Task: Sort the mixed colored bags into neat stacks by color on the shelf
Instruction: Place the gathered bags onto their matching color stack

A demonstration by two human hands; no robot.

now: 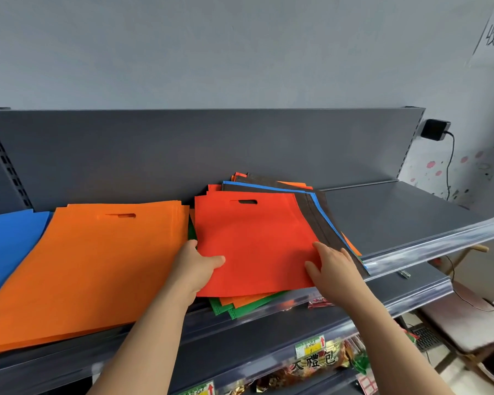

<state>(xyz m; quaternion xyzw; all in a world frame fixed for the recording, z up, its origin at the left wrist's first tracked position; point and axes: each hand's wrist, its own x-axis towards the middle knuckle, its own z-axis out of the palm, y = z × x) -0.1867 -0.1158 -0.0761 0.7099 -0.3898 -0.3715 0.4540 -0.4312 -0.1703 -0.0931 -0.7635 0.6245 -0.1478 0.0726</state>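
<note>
On pile (321, 215) | red bag (254, 246) lengthwise, handle (247, 201) toward wall (211, 52) | left hand (196, 269) pinches, right hand (337, 269) rests

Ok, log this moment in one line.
left hand grips red bag | right hand rests on it | mixed pile under | orange stack alongside

One wide-angle view is taken from the head, aimed forward and down. The shelf (397, 212) is seen from close by, slightly above.
</note>
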